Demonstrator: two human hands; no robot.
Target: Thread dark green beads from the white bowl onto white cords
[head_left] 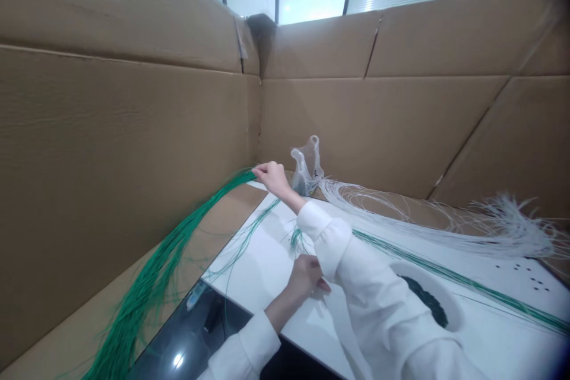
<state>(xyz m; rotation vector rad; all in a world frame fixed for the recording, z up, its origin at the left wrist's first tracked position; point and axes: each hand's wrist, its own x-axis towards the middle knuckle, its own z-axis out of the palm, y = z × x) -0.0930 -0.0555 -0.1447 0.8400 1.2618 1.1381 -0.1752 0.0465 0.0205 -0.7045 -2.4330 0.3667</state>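
Note:
My right hand reaches across to the far left, its fingertips pinched at the upper end of a long bundle of thin green strands. How many strands are between the fingers is too small to tell. Lower down, my left hand is closed over the white table, fingers curled; what it holds, if anything, is hidden. Just beyond it show the tips of a short green tuft. A few loose green strands trail over the table's left edge.
A clear plastic bag stands at the back, beside a long bundle of white strands. Another green bundle crosses the right side, near a white bowl with dark green contents. Cardboard walls enclose the table; a dark glossy surface lies front left.

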